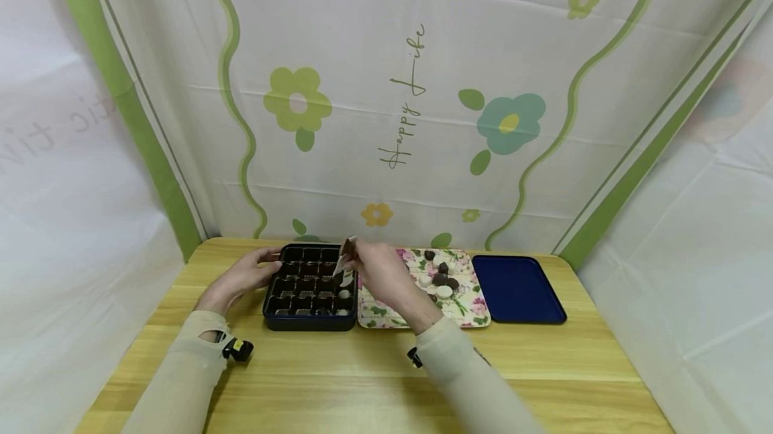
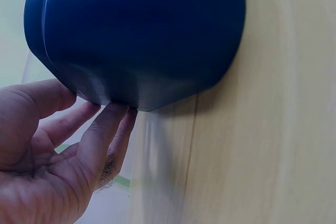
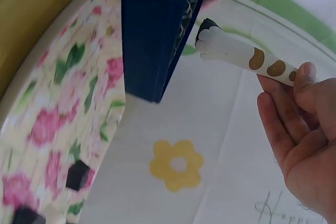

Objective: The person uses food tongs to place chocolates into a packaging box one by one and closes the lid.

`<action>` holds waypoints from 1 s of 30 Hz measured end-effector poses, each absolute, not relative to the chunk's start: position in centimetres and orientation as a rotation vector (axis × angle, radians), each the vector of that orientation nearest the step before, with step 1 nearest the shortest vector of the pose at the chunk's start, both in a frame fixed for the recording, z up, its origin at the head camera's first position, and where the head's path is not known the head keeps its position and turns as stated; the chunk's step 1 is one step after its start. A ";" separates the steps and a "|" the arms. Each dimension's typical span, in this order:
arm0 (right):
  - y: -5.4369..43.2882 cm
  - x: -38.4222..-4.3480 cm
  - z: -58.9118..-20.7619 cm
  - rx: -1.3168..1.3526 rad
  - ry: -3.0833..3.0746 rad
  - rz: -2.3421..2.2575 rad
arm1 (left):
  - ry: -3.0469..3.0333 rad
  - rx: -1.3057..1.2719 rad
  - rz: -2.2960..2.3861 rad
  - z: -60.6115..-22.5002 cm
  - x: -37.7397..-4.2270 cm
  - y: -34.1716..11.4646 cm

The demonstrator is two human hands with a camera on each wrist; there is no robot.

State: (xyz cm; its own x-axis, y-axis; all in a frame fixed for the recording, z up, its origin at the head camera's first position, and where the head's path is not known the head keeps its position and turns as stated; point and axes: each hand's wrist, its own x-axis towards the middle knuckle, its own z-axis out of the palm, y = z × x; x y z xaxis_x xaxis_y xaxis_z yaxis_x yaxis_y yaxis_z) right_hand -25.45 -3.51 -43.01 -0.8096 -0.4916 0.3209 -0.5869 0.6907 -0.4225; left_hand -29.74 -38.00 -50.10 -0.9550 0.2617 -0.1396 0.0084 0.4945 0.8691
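A dark blue box (image 1: 310,324) with a divided dark insert stands at the left. My left hand (image 1: 249,276) rests its fingertips against the left side of the box, and in the left wrist view they touch its wall (image 2: 142,35). My right hand (image 1: 383,273) pinches white paw-shaped tongs (image 3: 236,51) with brown spots. At their tip sits a dark chocolate piece (image 3: 209,24), over the right column of compartments. White pieces (image 1: 343,294) lie in compartments near the front right corner of the box.
Right of the box lies a floral tray (image 1: 380,321) with several dark and white chocolate pieces (image 1: 443,292). Beyond it is a flat dark blue lid (image 1: 518,290). All stand on a wooden table (image 1: 338,380), enclosed by a printed white curtain (image 1: 362,38).
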 end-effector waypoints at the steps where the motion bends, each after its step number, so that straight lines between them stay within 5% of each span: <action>1: -3.9 -25.5 -43.2 0.887 -2.717 0.773 | 2.488 0.226 1.444 -50.1 -29.7 -38.0; 16: -6.4 -26.2 -44.8 0.901 -2.779 0.723 | 2.490 0.216 1.439 -49.8 -29.7 -37.7; 30: -2.0 -26.8 -44.4 0.737 -2.752 0.980 | 2.466 0.213 1.463 -50.0 -29.6 -38.0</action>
